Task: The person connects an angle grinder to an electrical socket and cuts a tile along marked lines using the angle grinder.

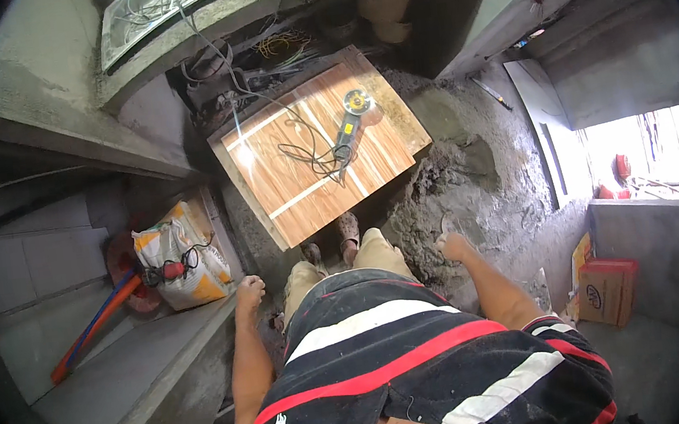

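Angle grinder (348, 129) lies idle on far wood-grain tiles (383, 157); mortar (438, 192) at right looks unfinished; left hand (250, 292) clenched, right hand (454, 247) I can't tell.

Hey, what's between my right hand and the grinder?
In the head view, from your right hand to the grinder: rough grey cement first, then part of the wood-patterned board it lies on.
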The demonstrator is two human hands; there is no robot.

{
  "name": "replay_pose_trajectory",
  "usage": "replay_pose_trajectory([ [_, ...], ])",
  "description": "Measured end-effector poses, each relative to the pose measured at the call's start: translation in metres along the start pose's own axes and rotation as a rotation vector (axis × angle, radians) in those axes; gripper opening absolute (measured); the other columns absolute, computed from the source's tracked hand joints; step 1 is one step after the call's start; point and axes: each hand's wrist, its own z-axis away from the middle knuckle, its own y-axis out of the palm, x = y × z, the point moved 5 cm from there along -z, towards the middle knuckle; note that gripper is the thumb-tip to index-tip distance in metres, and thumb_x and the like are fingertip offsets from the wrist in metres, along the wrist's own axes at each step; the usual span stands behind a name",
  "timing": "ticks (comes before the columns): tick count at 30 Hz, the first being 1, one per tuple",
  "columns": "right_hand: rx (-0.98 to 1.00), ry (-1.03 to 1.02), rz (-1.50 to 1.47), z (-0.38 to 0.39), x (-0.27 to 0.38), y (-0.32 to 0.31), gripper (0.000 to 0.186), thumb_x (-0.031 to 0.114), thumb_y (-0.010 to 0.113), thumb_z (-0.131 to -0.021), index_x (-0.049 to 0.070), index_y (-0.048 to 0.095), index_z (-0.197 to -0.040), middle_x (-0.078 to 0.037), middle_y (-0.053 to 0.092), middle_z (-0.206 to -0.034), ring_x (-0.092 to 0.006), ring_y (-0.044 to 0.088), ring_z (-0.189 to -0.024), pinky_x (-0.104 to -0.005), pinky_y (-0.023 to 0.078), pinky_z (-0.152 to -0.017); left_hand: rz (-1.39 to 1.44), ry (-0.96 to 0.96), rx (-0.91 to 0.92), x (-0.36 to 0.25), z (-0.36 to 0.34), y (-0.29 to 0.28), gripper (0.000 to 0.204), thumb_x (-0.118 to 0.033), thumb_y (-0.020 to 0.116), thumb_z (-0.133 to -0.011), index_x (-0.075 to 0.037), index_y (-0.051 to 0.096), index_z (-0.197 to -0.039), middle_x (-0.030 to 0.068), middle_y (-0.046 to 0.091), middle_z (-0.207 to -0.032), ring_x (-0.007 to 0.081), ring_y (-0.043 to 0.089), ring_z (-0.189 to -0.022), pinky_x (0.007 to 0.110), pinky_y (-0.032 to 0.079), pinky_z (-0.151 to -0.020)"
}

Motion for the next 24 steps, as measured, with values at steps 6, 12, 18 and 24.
replay_pose_trajectory([
  [6, -0.09, -0.181, -0.076, 0.007, 0.039, 0.007, 0.036, 0.035, 0.062, -0.092, 0.008, 0.078, -0.109, -0.023, 0.075, -0.112, -0.043, 0.071, -0.105, -0.0515, 0.055, -0.093, -0.163, -0.082, 0.113, 0.061, 0.015, -0.019, 0.014, -0.016, 0.065, -0.091, -0.006, 0.072, -0.098, 0.0037, 0.067, -0.077, 0.0148, 0.064, -0.064, 0.031, 0.048, -0.053],
  [12, -0.249, -0.115, -0.352, 0.007, 0.109, -0.014, 0.043, 0.04, 0.063, -0.094, 0.004, 0.076, -0.113, -0.024, 0.074, -0.117, -0.044, 0.069, -0.11, -0.05, 0.054, -0.096, -0.209, -0.137, 0.112, 0.093, 0.024, -0.036, 0.012, -0.014, 0.064, -0.091, -0.005, 0.07, -0.091, 0.0043, 0.065, -0.071, 0.0153, 0.06, -0.058, 0.033, 0.046, -0.05],
  [18, 0.067, -0.243, -0.083, 0.004, 0.1, 0.01, 0.034, 0.034, 0.064, -0.094, 0.008, 0.079, -0.111, -0.02, 0.076, -0.114, -0.0412, 0.071, -0.106, -0.0471, 0.056, -0.094, -0.067, -0.031, 0.158, 0.045, 0.004, -0.021, 0.011, -0.014, 0.062, -0.091, -0.006, 0.069, -0.096, 0.0036, 0.065, -0.077, 0.0136, 0.06, -0.063, 0.031, 0.046, -0.052],
  [24, -0.073, -0.174, -0.196, 0.038, 0.11, -0.008, 0.034, 0.032, 0.065, -0.096, 0.005, 0.077, -0.113, -0.015, 0.078, -0.103, -0.03, 0.075, -0.095, -0.0425, 0.058, -0.085, 0.042, -0.003, 0.104, 0.011, 0.005, -0.023, 0.012, -0.018, 0.064, -0.096, -0.007, 0.068, -0.098, 0.0018, 0.066, -0.08, 0.0111, 0.06, -0.065, 0.029, 0.046, -0.055],
])
